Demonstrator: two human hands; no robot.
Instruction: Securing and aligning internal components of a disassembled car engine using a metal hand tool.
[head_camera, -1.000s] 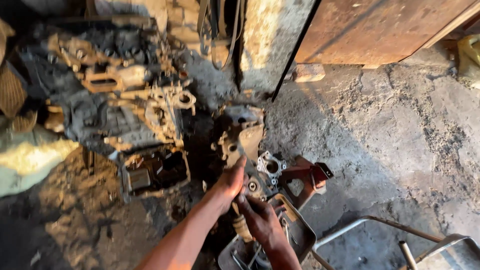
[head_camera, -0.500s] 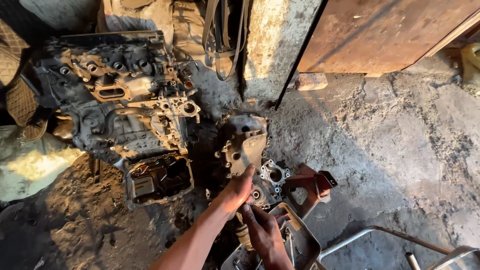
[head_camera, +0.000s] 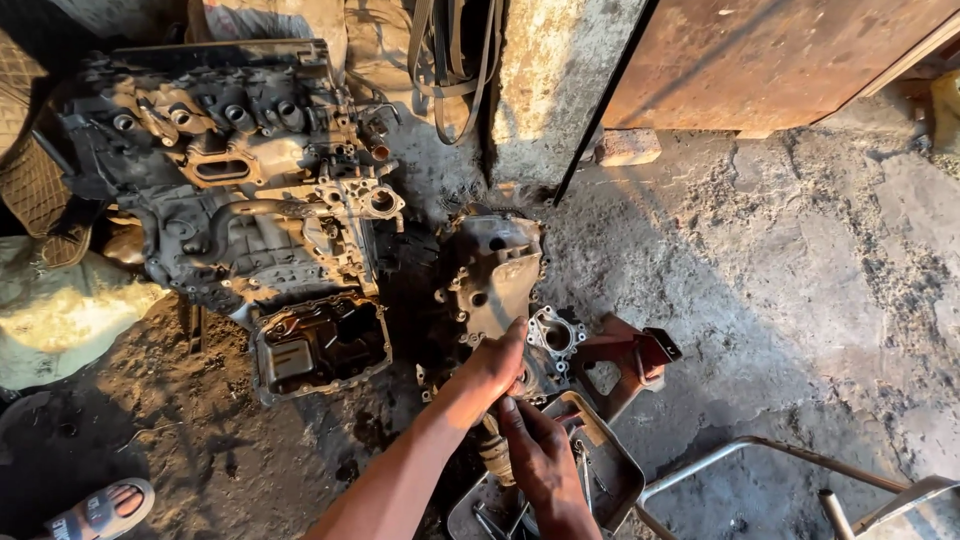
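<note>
Head view: left hand (head_camera: 490, 372) rests, fingers loosely curled, on cover (head_camera: 492, 280); right hand (head_camera: 540, 455) grips tool (head_camera: 494, 452) (greasy).

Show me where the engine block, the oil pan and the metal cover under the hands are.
engine block (head_camera: 240, 190), head view, on its upper casting.
oil pan (head_camera: 320, 345), head view, on its open inside.
metal cover (head_camera: 490, 275), head view, on its flat upper face.

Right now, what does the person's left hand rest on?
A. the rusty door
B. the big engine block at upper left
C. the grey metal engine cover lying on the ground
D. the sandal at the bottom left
C: the left hand lies on the lower edge of the grey metal engine cover, well apart from the engine block.
</note>
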